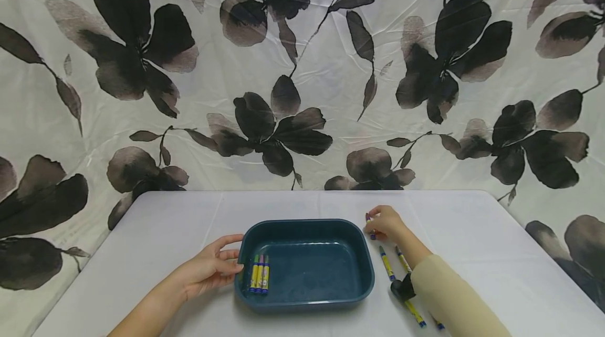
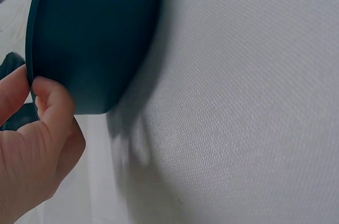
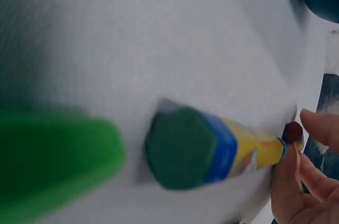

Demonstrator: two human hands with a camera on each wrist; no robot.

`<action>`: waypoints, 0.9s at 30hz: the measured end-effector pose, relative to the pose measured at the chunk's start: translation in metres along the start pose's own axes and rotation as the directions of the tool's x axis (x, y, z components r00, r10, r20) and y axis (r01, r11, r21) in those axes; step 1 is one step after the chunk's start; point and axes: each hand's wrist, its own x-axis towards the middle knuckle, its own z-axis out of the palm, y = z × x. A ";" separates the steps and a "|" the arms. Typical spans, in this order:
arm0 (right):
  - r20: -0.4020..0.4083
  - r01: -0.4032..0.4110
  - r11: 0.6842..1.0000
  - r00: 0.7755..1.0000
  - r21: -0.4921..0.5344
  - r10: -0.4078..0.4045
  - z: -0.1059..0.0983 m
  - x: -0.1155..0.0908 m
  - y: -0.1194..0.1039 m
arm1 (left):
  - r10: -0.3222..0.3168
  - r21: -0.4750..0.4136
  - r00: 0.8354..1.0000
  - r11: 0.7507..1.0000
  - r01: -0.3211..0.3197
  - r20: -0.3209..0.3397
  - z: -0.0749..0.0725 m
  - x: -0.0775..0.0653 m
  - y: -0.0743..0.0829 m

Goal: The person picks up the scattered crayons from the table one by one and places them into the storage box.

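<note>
Beside the left end of a dark teal plastic tray (image 1: 314, 274), my left hand (image 1: 205, 270) pinches the rim between thumb and fingers. Three crayons (image 1: 259, 276) in yellow wrappers lie side by side at the tray's left end. Past its far right corner, my right hand (image 1: 388, 224) pinches another crayon (image 1: 372, 235) by the table; its dark red end (image 3: 292, 132) shows in the right wrist view. Several more crayons lie under and beside the right forearm, one of them a green-ended crayon (image 3: 183, 150). The forearm partly covers them.
A white cloth covers the table (image 1: 189, 211). Behind its far edge hangs a floral sheet (image 1: 302, 90). A small black device (image 1: 403, 288) at the right wrist hides part of the loose crayons. Bright green (image 3: 58, 160) blurs close to the right wrist camera.
</note>
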 end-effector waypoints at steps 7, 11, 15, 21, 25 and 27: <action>0.009 0.036 0.996 0.999 -0.087 -0.035 0.001 -0.002 -0.005 | 0.004 0.000 1.000 1.000 -0.004 0.001 0.001 0.001 0.000; 0.045 0.024 0.999 0.999 -0.046 -0.022 0.001 0.000 -0.006 | -0.002 0.003 1.000 1.000 0.002 -0.015 0.000 0.001 0.000; 0.099 0.014 0.999 0.995 0.030 -0.017 -0.001 0.000 -0.004 | -0.006 0.012 1.000 1.000 0.006 -0.024 0.000 0.000 0.000; 0.153 -0.004 0.986 0.988 0.167 -0.022 -0.007 -0.002 -0.003 | -0.009 0.006 1.000 1.000 0.009 -0.026 0.001 0.000 0.000; 0.173 -0.014 0.972 0.985 0.236 -0.028 -0.012 -0.005 -0.005 | -0.006 0.006 1.000 1.000 0.006 -0.023 0.001 0.000 0.000; 0.185 -0.017 0.962 0.982 0.272 -0.035 -0.014 -0.006 -0.006 | -0.006 0.006 1.000 1.000 0.006 -0.021 0.000 0.000 0.000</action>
